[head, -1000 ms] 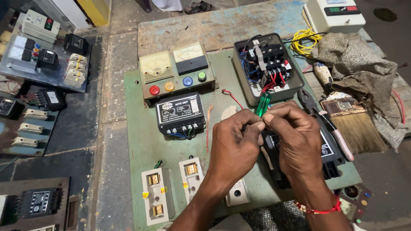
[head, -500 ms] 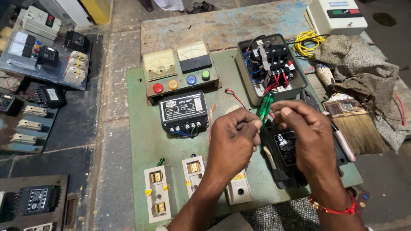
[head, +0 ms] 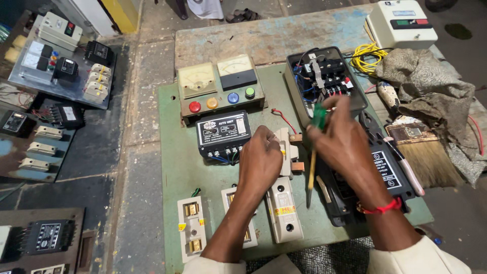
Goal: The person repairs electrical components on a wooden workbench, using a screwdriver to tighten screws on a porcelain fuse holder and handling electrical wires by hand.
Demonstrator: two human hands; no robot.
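The screwdriver [head: 313, 157], with a green handle and a yellow-and-dark shaft, hangs almost upright over the green board [head: 175, 152], handle up near the open black switch box [head: 324, 81] and tip pointing down toward the person. The right hand [head: 342, 139] grips it at the handle, fingers curled tight around the green part, though motion blur hides the exact finger hold. The long axis runs from the switch box down to a spot between the cream fuse holder [head: 284, 208] and the black unit [head: 385, 172] under the right wrist.

The left hand [head: 261, 162] lies just beside the shaft on its left, fingers bent and closed, knuckles up, resting against the pale fuse carrier [head: 287, 144]; whether it pinches something cannot be told. Farther out sit the black relay box [head: 223, 133], a panel with two meters and coloured buttons [head: 220, 94], and a brush [head: 423, 152] on the surface to the right.
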